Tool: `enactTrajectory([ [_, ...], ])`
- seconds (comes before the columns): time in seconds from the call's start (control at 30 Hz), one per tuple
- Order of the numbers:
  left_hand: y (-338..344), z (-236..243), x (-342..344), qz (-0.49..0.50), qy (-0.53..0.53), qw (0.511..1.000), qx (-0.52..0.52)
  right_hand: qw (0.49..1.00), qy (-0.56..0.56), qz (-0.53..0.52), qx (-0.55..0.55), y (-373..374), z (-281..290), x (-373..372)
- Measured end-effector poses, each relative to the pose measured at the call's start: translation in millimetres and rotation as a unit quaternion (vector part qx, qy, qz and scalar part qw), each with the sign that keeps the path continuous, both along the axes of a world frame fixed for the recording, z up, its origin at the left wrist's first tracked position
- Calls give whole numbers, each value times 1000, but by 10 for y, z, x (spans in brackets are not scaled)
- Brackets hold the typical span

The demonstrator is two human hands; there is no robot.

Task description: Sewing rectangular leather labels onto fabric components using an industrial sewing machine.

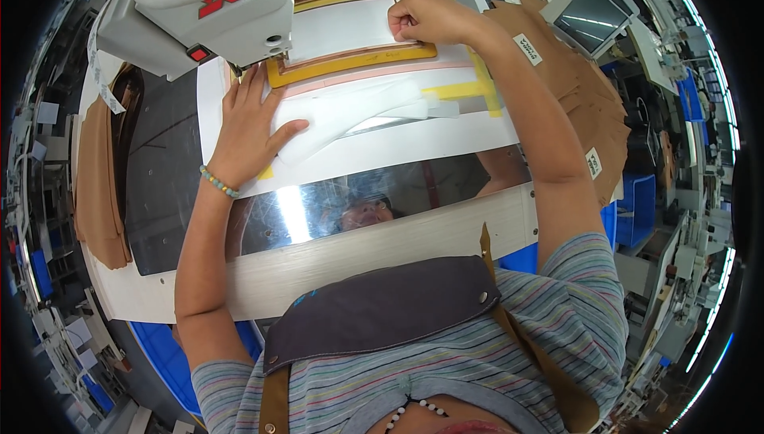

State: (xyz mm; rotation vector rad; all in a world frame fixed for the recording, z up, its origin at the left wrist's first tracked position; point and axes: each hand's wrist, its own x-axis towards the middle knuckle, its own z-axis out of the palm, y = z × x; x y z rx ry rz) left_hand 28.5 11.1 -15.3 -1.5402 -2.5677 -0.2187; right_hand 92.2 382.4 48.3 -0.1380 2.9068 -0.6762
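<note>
My left hand point(253, 128) lies open, fingers spread, on white sheets point(446, 140) at the lower left of a yellow frame point(350, 60), just under the head of a white sewing machine point(191, 12). My right hand point(422, 20) is closed, fingertips pinched at the right edge of the white panel point(342, 28) inside the frame; what they hold is hidden. A folded translucent white piece point(358, 108) lies beside my left thumb. Strips of yellow tape point(485, 88) mark the sheets, which rest on a shiny metal plate point(430, 187).
Stacked brown pieces point(103, 179) lie at the left, and more point(589, 116) at the right under my forearm's side. A dark-screened panel point(589, 8) stands at the back right. Blue bins point(637, 207) sit beside the pale table edge point(374, 267).
</note>
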Motion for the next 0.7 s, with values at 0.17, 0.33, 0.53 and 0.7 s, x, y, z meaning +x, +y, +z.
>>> enactTrajectory([
  [0.17, -2, 21, 5, -2, -11, 1000, -17, 999, -30, 3, 18, 8, 40, -15],
  [0.33, -3, 18, 13, 0, -6, 1000, -19, 981, 27, 59, 181, -62, -48, 10],
  [0.53, 5, 17, 24, -2, 1, 1000, -13, 971, 193, 41, 134, -58, 16, 0],
  [0.7, 9, 21, 31, 5, 9, 1000, -14, 969, 134, 105, 180, -121, -123, 119],
])
